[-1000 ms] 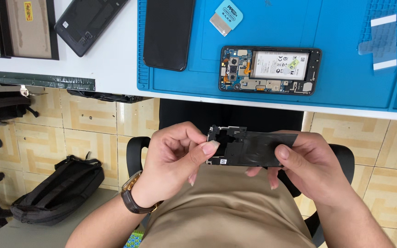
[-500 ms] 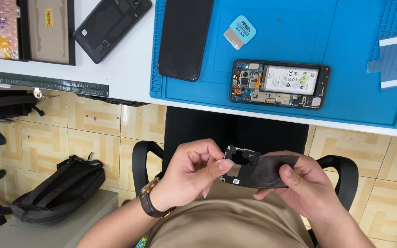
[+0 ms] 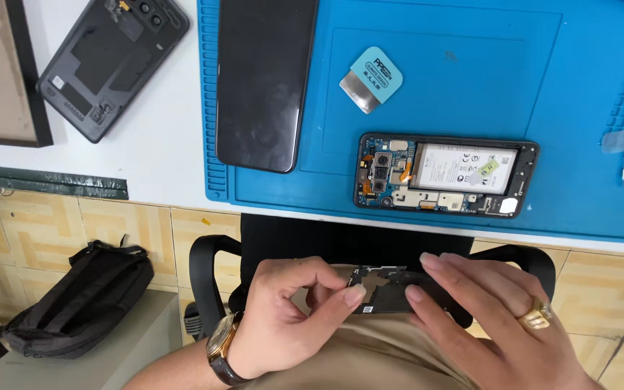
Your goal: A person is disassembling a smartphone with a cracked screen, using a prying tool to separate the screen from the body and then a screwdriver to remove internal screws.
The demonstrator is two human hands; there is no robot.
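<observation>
Both hands work low over the lap, below the tabletop edge. The left hand [image 3: 290,318], with a wristwatch [image 3: 219,350], pinches the left end of a dark phone panel [image 3: 388,289] between thumb and forefinger. The right hand [image 3: 492,328], wearing a gold ring [image 3: 537,315], is clamped on the panel's right part, fingers laid over it. Up on the tabletop, a blue mat [image 3: 543,72] carries an opened phone [image 3: 445,175] showing its battery, a black screen [image 3: 263,79] and 1 small pry card [image 3: 371,79]. A grey back cover [image 3: 110,61] lies left of the mat.
</observation>
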